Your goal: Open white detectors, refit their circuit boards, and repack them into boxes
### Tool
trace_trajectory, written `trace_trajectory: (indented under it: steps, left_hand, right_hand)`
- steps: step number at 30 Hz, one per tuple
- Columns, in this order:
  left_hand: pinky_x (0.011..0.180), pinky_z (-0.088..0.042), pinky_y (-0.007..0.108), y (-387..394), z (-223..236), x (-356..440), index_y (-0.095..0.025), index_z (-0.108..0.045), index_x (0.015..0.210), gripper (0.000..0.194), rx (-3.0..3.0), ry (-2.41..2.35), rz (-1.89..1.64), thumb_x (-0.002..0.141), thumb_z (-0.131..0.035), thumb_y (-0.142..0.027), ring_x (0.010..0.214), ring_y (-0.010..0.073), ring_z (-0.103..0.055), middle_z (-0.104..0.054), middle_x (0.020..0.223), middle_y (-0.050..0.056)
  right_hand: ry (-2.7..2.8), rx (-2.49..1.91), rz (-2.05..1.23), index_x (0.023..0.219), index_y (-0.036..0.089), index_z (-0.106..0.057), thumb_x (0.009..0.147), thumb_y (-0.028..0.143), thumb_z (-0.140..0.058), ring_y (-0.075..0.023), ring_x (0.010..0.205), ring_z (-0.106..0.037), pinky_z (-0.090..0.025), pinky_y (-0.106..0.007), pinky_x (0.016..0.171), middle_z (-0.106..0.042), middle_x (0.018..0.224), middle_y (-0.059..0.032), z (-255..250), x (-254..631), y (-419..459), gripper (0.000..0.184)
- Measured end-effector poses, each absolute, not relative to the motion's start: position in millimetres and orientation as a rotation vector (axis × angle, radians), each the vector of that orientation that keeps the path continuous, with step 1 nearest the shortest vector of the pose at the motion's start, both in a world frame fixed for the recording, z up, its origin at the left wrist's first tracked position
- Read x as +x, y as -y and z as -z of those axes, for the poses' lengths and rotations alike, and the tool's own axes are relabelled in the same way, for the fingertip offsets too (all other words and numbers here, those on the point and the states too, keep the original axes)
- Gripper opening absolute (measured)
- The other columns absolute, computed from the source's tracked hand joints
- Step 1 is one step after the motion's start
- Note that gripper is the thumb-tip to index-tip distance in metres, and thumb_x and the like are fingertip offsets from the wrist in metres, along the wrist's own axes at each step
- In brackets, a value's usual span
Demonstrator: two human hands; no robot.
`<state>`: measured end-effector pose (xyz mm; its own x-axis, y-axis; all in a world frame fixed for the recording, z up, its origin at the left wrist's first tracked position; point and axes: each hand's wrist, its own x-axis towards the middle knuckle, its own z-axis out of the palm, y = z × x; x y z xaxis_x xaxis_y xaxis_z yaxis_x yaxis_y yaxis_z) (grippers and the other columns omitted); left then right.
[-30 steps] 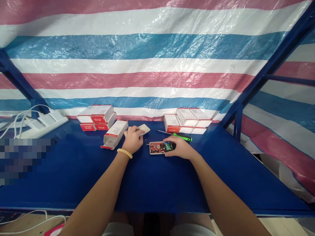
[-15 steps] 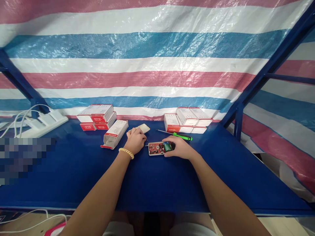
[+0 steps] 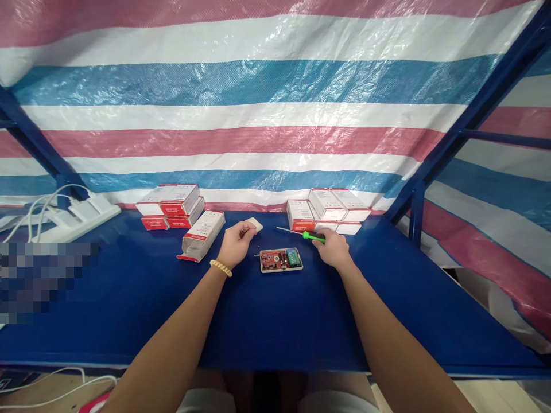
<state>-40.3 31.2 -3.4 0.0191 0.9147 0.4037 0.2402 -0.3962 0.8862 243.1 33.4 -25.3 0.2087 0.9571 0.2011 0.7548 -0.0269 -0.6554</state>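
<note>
An opened white device [image 3: 281, 260] with a red circuit board and a green part lies on the blue table [image 3: 267, 321] between my hands. My right hand [image 3: 332, 248] rests over the green handle of a screwdriver [image 3: 301, 233], fingers curled onto it. My left hand [image 3: 235, 242] is lifted slightly, palm turned up, fingers pinched on something too small to make out. The device's white cover [image 3: 254, 223] lies just behind that hand. A tiny screw [image 3: 257, 254] sits on the table beside the device.
A red-and-white box [image 3: 202, 234] lies on its side left of my left hand. Stacks of such boxes stand at back left [image 3: 171, 205] and back right [image 3: 327, 209]. A white power strip with cables [image 3: 71, 218] sits far left. A striped tarp forms the back wall.
My right hand left the opened device and moved right and back onto the screwdriver handle. My left hand came off the white cover and turned palm up with fingers pinched.
</note>
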Motion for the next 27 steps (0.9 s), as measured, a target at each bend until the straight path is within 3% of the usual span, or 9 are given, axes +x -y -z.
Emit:
trace_trajectory:
  steps: [4, 10, 27]
  left_hand:
    - [0.058, -0.042, 0.024, -33, 0, -41, -0.016, -0.064, 0.077, 0.025, 1.380, -0.999, -1.528, 0.068, -0.071, -0.039, 0.058, 0.0097, -0.051, -0.065, 0.071, 0.001]
    - [0.057, -0.043, 0.023, -31, -6, -38, -0.015, -0.065, 0.074, 0.032, 1.096, -0.830, -1.556, 0.056, -0.080, -0.037, 0.056, 0.0079, -0.052, -0.065, 0.069, 0.001]
    - [0.076, -0.054, 0.033, -30, -1, -36, -0.015, -0.060, 0.077, 0.037, 1.166, -0.782, -1.468, 0.062, -0.079, -0.044, 0.070, 0.0133, -0.064, -0.067, 0.075, 0.002]
  right_hand:
    - [1.589, -1.420, -0.581, 0.100, 0.021, -0.063, 0.078, 0.036, -0.057, -0.0247, 0.088, -0.062, -0.047, -0.043, 0.083, -0.068, 0.095, -0.0061, 14, 237, -29, 0.028]
    - [1.744, -1.210, -0.678, 0.103, 0.022, -0.064, 0.075, 0.034, -0.062, -0.0238, 0.097, -0.062, -0.047, -0.041, 0.088, -0.068, 0.106, -0.0058, 9, 224, -19, 0.030]
    - [1.764, -1.282, -0.684, 0.102, 0.022, -0.064, 0.076, 0.033, -0.061, -0.0233, 0.092, -0.063, -0.047, -0.041, 0.087, -0.068, 0.101, -0.0057, 15, 221, -22, 0.029]
